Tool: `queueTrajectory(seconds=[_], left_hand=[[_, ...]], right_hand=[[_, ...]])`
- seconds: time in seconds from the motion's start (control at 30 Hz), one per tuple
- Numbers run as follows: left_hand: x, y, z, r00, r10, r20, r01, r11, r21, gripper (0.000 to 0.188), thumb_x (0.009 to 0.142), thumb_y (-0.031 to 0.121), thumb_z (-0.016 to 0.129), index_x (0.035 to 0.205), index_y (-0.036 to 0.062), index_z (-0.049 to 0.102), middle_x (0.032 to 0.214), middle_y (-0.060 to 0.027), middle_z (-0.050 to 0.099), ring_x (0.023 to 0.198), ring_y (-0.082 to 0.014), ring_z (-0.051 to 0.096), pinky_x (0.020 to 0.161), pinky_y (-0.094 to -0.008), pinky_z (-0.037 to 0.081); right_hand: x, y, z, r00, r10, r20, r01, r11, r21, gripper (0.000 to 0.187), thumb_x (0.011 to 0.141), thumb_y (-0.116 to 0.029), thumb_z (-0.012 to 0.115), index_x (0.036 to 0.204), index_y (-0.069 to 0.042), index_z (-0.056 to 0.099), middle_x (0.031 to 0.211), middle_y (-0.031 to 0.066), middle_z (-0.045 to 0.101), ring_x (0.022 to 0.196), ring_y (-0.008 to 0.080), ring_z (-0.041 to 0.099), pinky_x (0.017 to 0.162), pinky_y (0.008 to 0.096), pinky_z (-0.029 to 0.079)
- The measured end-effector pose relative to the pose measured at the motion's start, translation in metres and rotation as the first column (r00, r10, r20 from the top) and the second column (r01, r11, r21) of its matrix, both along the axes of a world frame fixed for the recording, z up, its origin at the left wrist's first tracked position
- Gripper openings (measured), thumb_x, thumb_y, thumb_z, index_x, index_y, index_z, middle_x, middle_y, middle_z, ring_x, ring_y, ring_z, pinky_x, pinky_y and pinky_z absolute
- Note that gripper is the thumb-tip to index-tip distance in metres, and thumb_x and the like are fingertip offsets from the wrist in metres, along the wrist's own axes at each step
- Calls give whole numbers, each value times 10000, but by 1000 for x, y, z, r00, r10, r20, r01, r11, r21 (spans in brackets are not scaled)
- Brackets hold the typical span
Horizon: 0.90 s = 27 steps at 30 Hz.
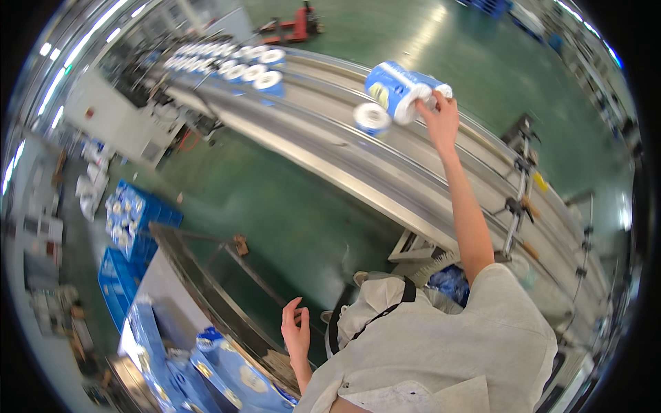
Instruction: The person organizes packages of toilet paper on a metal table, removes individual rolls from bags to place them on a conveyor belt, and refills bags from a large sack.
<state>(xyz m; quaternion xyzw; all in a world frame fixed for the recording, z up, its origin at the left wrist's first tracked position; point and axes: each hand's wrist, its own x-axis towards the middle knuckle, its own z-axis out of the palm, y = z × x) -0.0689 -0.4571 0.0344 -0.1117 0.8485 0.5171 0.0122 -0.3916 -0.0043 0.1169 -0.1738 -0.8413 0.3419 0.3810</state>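
My right hand (441, 122) reaches out over the conveyor (323, 110), closed on the near end of a blue-wrapped paper roll (392, 88). That roll is tilted on its side, its white end toward me. A second blue-wrapped roll (437, 85) shows partly behind it; whether my hand also holds this one is unclear. Just left of them stands a shorter roll (372, 118) with its white end up. Down by my body, my left hand (296, 332) is open and holds nothing, its fingers loosely bent and apart.
Several upright rolls (267, 80) crowd the conveyor's far left. Clamped guide rods (516, 206) stand on its right part. Blue printed wrapping film (237, 375) lies at lower left, near a blue crate (138, 210) of rolls. A red pallet jack (292, 29) stands beyond.
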Motion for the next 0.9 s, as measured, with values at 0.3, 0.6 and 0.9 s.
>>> queueTrajectory(seconds=[0.3, 0.6, 0.9], left_hand=[[-30, -44, 9, 992, -122, -28, 113, 967, -229, 224, 952, 59, 623, 1173, 47, 657, 1191, -118, 649, 888, -248, 670, 782, -331, 552], [85, -154, -69, 897, 438, -63, -429, 824, -370, 386, 936, 67, 645, 1309, 11, 563, 1289, -173, 581, 1184, -313, 565, 1008, -403, 452], [256, -251, -200, 518, 820, 245, -706, 571, -418, 812, 866, 436, 733, 1505, 53, 410, 1525, -257, 415, 1448, -405, 341, 1197, -476, 276]], right_hand=[[-14, 143, -49, 740, -268, 617, 270, 959, 93, 720, 689, -645, 734, 1187, -126, 736, 1177, 184, 714, 1106, 348, 676, 938, 472, 531], [-118, -72, -83, 839, -215, 499, -108, 834, 541, 538, 869, -452, 647, 1274, -102, 600, 1103, 240, 675, 1061, 418, 627, 868, 565, 486], [212, -597, -104, -604, 681, 414, -746, -666, 7, 439, 915, -255, 668, 1317, -96, 591, 1302, 128, 586, 1228, 309, 518, 1052, 409, 444]])
